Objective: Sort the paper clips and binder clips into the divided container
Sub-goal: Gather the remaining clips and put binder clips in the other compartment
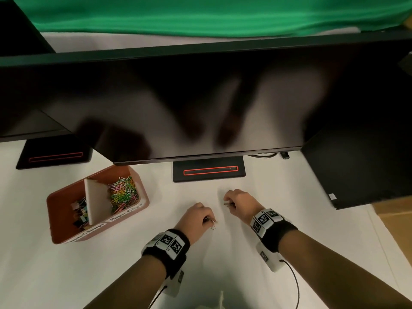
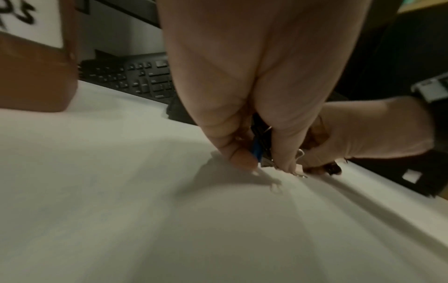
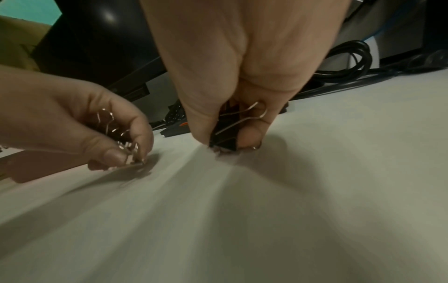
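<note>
My left hand (image 1: 200,216) sits low over the white table, fingers curled round a bunch of binder clips (image 2: 260,151) with wire handles sticking out (image 1: 213,224). My right hand (image 1: 234,202) is just to its right, pinching a black binder clip (image 3: 226,137) against the table. The brown divided container (image 1: 55,210) stands to the left; its left compartment holds binder clips (image 1: 80,211), its right compartment holds coloured paper clips (image 1: 122,194). A white divider (image 1: 97,202) separates them.
Two dark monitors hang over the back of the table, their stands (image 1: 208,171) (image 1: 54,156) behind the hands. A keyboard (image 2: 135,78) lies under the monitor. A black box (image 1: 361,170) stands at the right with cables (image 3: 349,59) near it.
</note>
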Demonstrator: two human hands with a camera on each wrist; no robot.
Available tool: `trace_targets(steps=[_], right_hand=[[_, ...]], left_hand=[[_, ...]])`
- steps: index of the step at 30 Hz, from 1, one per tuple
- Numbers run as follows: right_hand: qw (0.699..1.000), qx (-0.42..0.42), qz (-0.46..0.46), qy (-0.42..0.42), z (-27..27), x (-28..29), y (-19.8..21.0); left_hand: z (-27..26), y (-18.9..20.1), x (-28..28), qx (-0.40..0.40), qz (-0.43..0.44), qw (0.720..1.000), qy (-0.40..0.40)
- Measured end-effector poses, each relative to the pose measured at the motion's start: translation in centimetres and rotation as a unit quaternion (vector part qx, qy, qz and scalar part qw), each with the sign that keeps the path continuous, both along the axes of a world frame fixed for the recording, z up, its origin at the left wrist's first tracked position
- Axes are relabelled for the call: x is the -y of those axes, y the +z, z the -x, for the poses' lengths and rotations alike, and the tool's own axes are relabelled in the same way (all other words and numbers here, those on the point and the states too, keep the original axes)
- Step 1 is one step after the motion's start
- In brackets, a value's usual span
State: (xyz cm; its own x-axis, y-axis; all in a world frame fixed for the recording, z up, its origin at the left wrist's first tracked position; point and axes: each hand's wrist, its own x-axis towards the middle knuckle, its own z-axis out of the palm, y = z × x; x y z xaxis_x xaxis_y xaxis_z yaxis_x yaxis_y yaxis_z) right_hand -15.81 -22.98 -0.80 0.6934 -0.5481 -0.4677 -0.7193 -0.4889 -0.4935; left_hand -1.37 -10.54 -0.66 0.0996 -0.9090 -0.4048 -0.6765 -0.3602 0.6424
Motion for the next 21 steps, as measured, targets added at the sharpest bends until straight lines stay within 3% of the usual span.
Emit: trace_targets(steps=[6, 12, 15, 18, 19, 21], right_hand=[[0.998, -0.009, -0.011, 0.056, -2.0, -1.7, 1.4], [0.989, 0.096, -0.035, 0.11, -9.8, -5.8, 5.4], [0.974, 0.166, -0.042, 0.146, -15.9, -8.6, 7.9], [0.958, 0.232, -0.053, 0.162, -22.2, -11.7, 9.9], [0.955, 0.247, -0.057, 0.153, -24.2, -12.8, 10.3], [0.954, 0.264, -0.074, 0.125, -27.5, -14.9, 10.9]], left_hand=[[-4.4, 3.7, -3.3, -0.047, 0.057, 0.993, 0.087], [-12.6, 8.1, -9.7, -0.008, 0.096, 0.971, 0.218], [-17.2, 9.4, -13.1, 0.03, 0.088, 0.946, 0.311], [-21.0, 10.2, -15.4, 0.043, 0.089, 0.9, 0.424], [-22.1, 10.0, -15.9, 0.025, 0.088, 0.891, 0.445], [-23.5, 10.3, -16.4, -0.082, 0.069, 0.872, 0.477]])
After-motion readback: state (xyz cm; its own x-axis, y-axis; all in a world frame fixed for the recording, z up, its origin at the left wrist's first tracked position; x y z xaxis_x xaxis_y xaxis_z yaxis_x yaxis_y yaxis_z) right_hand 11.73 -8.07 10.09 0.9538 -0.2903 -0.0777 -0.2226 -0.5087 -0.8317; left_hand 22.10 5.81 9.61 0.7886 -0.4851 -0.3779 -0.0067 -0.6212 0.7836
